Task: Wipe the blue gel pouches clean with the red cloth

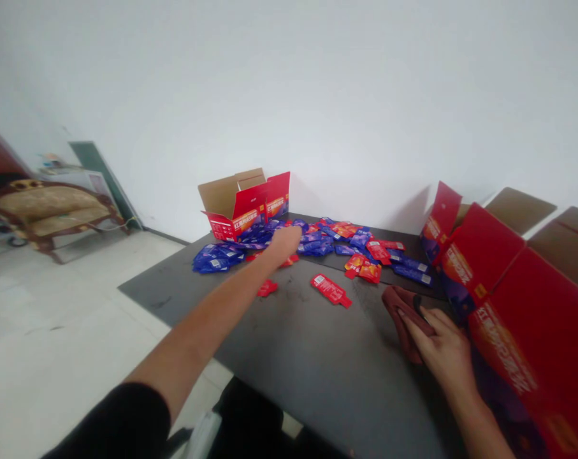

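Observation:
My left hand [285, 241] is stretched far across the dark table [298, 357], resting on a heap of blue and red sachets [317, 241]; its fingers are hidden among them. My right hand [440, 343] lies near the table's right side, fingers flat on a dark red cloth [399, 305]. A single long red sachet [331, 289] and a small red one [267, 288] lie apart from the heap.
A small open red carton [243, 207] stands at the far left of the table. Large open red cartons [503, 306] line the right edge. A wooden sofa [44, 210] stands far left on the pale floor. A white wall is behind.

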A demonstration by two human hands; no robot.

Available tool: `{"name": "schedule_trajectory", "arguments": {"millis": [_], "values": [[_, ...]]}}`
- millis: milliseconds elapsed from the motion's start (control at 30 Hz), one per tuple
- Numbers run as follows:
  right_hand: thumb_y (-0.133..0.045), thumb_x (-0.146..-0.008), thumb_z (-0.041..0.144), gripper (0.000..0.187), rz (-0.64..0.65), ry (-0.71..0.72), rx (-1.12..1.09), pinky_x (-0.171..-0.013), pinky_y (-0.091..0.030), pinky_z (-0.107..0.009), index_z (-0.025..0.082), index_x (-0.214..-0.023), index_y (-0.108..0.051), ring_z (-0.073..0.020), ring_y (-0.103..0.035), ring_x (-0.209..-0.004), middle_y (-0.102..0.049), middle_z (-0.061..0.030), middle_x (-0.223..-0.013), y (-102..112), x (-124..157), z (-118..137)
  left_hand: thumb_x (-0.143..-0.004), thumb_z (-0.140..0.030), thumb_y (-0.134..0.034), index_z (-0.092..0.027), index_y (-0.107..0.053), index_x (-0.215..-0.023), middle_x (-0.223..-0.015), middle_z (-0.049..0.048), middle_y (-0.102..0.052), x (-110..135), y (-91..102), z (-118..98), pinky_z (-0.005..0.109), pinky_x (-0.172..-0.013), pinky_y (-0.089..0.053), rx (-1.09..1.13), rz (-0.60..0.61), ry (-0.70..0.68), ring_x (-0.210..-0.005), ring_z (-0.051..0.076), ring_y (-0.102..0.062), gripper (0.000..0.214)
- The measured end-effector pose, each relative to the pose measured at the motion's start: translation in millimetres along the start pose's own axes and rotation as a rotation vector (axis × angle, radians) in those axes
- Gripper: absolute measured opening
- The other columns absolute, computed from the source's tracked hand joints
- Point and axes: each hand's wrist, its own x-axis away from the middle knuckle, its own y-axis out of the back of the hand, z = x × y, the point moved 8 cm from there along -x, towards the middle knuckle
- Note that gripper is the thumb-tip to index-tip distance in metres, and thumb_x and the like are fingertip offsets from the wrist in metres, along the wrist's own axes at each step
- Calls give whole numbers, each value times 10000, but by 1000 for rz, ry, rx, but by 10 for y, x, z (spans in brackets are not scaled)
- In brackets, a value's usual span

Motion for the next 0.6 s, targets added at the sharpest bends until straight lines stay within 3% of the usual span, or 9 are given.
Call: {"name": "schedule_trajectory", "arguments": {"millis": [133, 233, 600], "values": [[-622, -934, 511, 361, 19, -9, -8, -603, -500, -251, 193, -1031, -762, -180, -659, -728, -654, -38, -841, 2, -10, -5, -983, -363, -636, -155, -607, -1285, -1272, 113, -629, -483, -71, 483, 459, -916, -570, -51, -9, 125, -1089, 244, -650, 368], [-625, -934, 496, 332, 40, -11, -14, -599, -521, -241, 206, -1027, -758, -181, -681, -735, -673, -45, -866, -11, -13, 5, -983, -365, -636, -157, -603, -1291, -1279, 114, -624, -779, -192, 720, 458, -913, -571, -68, -6, 162, -1091, 246, -648, 374], [-606, -926, 433, 212, 174, 81, -41, -518, -563, -202, 351, -1031, -771, -176, -705, -658, -710, -26, -843, -133, -28, 133, -981, -364, -639, -151, -609, -1282, -1277, 118, -627, -1850, -927, 993, 465, -927, -564, -126, 9, 157, -1102, 250, -645, 370]]}}
